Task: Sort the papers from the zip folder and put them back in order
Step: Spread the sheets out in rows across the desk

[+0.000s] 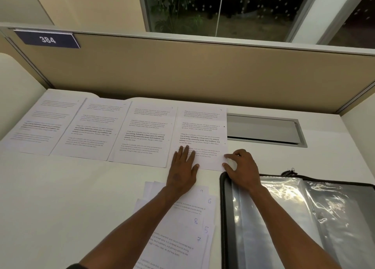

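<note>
- Lying nearest the camera on the white table (60,197) is a loose pile of papers (182,228), fanned unevenly, with handwritten numbers 6, 8, 5 and 7 showing at their corners; both forearms reach forward over this part of the table.
- Just to the right of the pile sits the open zip folder (294,218), its dark zipped edge facing the pile and its clear plastic sleeves catching glare.
- Beyond the pile, the left hand (183,168) lies flat with fingers straight and spread, pressing the lower left part of the fourth sheet (203,130).
- The right hand (240,166) rests above the folder's top corner; its forefinger and thumb are bent at the sheet's lower right corner and seem to pinch it, though the contact is hard to make out.
- That fourth sheet is the rightmost in a row of four printed pages laid side by side: the third sheet (146,132), the second sheet (93,126) and the first sheet (38,122) run leftward, edges touching or slightly overlapping.
- To the right of the row, a grey cable hatch (263,129) is set into the table.
- Behind stands a tan partition (203,70) bearing a dark plate (47,39) marked 384, with a window (223,9) above.
</note>
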A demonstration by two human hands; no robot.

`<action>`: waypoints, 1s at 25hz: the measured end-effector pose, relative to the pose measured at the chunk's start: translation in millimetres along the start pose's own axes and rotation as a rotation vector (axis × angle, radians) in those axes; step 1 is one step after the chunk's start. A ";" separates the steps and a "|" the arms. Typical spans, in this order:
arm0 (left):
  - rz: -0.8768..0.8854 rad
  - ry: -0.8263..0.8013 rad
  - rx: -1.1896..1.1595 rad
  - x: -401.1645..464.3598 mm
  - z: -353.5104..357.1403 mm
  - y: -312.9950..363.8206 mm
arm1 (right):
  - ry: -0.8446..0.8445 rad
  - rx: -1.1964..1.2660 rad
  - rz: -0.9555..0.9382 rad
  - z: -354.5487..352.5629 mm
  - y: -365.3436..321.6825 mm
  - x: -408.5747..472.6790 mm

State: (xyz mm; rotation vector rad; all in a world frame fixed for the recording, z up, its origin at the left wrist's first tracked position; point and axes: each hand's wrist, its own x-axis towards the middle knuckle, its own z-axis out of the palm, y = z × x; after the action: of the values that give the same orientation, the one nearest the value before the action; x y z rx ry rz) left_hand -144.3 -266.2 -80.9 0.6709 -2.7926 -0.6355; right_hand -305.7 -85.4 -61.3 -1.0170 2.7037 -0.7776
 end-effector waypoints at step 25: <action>-0.015 0.099 -0.019 -3.2 5.2 -4.8 | -0.008 -0.019 0.006 2.4 -8.1 -20.9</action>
State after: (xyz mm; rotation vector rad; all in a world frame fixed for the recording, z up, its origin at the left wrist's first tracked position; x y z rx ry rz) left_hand -141.1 -266.6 -88.0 0.7003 -2.6897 -0.6128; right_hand -284.4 -78.0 -60.0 -1.0134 2.7109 -0.7463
